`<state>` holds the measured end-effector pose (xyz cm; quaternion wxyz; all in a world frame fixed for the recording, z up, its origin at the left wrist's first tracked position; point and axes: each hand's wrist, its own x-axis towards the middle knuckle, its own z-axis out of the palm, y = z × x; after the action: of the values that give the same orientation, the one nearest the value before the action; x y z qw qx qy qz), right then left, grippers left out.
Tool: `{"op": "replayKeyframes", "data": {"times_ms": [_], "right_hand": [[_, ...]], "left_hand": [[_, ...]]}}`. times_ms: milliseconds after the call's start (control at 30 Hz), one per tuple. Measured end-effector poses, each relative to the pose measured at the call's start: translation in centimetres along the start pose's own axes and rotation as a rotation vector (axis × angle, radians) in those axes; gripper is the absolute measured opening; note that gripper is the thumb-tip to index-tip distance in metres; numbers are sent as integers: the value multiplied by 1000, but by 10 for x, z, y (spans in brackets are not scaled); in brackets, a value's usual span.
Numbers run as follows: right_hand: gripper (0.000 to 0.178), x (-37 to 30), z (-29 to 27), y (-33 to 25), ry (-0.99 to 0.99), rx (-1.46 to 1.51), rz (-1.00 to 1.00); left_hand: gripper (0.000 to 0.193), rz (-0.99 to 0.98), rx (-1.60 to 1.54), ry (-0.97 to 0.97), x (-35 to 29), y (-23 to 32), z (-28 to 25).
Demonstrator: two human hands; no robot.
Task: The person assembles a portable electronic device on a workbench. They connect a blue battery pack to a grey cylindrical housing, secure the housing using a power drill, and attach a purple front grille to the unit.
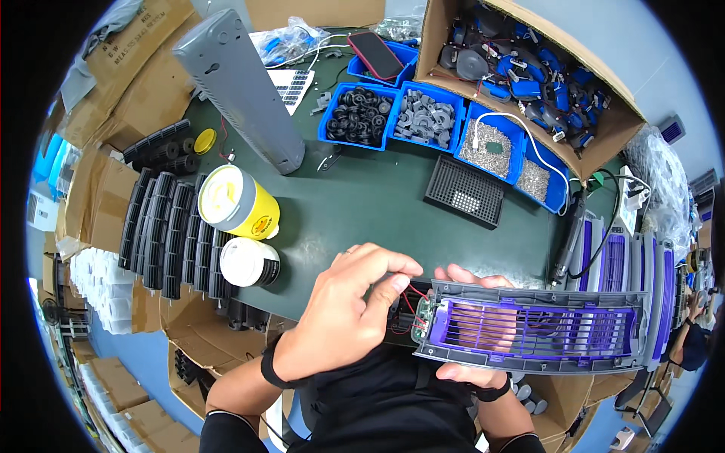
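Observation:
My left hand (349, 303) is bent into a pinch, its thumb and index fingertip at a thin red wire (414, 292). Red wires run down from there to a small green circuit board (424, 318) at the left end of a long grey plastic housing (532, 366). Set in this housing is a purple slatted grille (574, 332). My right hand (483, 325) grips the housing from beneath; its palm and fingers show through the slats, and its thumb lies along the near edge. The housing lies nearly level above the table's near edge.
Blue bins (355, 140) of small parts line the back of the green table (340, 211), beside a black grid tray (464, 191). A grey tower casing (240, 90) stands left, near a yellow cup (257, 211) and white-lidded container (243, 262). Black ribbed rollers (177, 234) and purple-grey housings (612, 257) flank the table.

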<state>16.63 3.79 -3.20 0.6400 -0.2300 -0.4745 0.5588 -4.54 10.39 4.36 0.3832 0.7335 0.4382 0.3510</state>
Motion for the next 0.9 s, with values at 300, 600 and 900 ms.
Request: {"op": "replayKeyframes", "data": {"times_ms": [300,600,900], "right_hand": [[111,-2,1,4,-16,10,-42],[108,-15,2,16,-13,-78,-29],[60,-28,-26,-52,-434,-1711,-176]], "left_hand": [[31,300,163,35,-31,9,32],[62,402,344,-43,-30,11,11],[37,678,220,-34,-62,72,37]]}}
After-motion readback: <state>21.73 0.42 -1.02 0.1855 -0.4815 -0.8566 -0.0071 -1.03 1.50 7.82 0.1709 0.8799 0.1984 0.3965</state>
